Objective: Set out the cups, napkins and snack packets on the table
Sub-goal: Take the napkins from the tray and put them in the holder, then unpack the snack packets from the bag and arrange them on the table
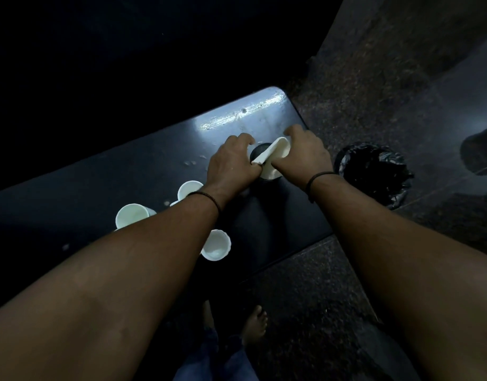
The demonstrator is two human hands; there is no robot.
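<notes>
Three white paper cups stand on the dark table (pixel 132 171): one at the left (pixel 132 215), one further back (pixel 189 188) behind my left wrist, one nearer me (pixel 216 245). Both hands meet over the table's far right part. My left hand (pixel 231 163) pinches the lower corner of a white folded napkin (pixel 272 151). My right hand (pixel 305 152) holds the napkin's upper end. Under the napkin sits a round dark object (pixel 260 151), and another white cup (pixel 268 173) shows below my right hand. No snack packets are visible.
A bin lined with a black bag (pixel 372 171) stands on the floor just right of the table. The table's near edge runs diagonally, with dark stone floor (pixel 319 298) beyond it. My bare foot (pixel 254 323) is below. Small crumbs or drops (pixel 190 162) dot the tabletop.
</notes>
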